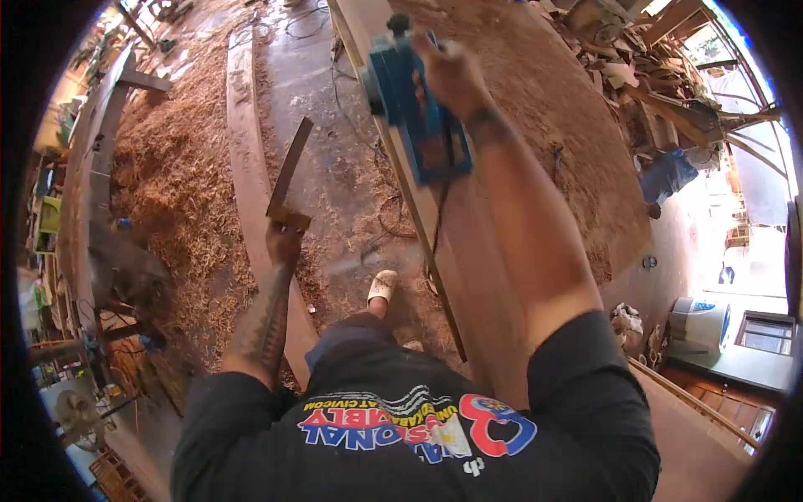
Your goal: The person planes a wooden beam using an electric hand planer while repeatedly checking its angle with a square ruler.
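My right hand (456, 81) is wrapped round the handle of a blue electric hand planer (408, 113), slightly blurred. Under or beside the planer runs a long wooden board (489, 289); whether the two touch I cannot tell. A dark power cord hangs from the planer along the board's edge. Out to the left, my left hand (285, 244) is closed on the short stock of a try square (290, 170). Its dark blade points up and away from me, above the floor.
Another long plank (244, 125) lies on the left, with heaps of wood shavings (180, 180) beside it. Scrap wood (661, 109) is piled at the upper right. A wooden bench (84, 184) stands at far left. Cords trail over the concrete floor (335, 167).
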The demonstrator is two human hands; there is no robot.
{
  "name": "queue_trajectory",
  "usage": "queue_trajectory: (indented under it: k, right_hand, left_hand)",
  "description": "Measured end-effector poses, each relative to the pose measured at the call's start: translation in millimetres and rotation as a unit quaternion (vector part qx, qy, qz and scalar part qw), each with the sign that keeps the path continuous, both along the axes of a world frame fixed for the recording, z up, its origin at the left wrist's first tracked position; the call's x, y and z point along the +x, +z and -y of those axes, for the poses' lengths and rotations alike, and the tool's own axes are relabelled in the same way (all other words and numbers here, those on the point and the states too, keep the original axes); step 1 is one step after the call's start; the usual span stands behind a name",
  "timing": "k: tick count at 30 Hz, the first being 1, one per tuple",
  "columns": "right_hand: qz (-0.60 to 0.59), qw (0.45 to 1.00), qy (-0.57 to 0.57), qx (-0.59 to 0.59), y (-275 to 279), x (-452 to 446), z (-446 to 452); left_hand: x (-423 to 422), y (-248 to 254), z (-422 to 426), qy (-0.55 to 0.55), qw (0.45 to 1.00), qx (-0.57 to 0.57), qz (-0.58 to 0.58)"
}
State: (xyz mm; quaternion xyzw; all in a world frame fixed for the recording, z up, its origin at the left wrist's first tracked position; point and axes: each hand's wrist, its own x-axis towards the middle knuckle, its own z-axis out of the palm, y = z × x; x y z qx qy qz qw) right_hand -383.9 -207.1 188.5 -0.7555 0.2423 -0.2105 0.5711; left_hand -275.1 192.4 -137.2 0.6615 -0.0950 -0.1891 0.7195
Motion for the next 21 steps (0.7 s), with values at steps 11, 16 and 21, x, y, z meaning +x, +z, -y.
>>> queue_trajectory:
  k: [11,16,21]
  right_hand:
    - [0.021,0.999,0.024,0.012,-16.3,1.1,12.8]
    - [-0.020,0.996,-0.009,0.088,1.3,-207.0,-98.2]
    - [-0.090,0.990,-0.028,0.106,4.9,-421.6,-200.1]
  left_hand:
    - [-9.2,74.6,5.2,-0.024,0.956,0.165,0.243]
    - [4.0,75.5,79.9,-0.152,0.894,0.178,0.382]
    - [-64.5,107.3,171.5,-0.285,0.907,0.066,0.302]
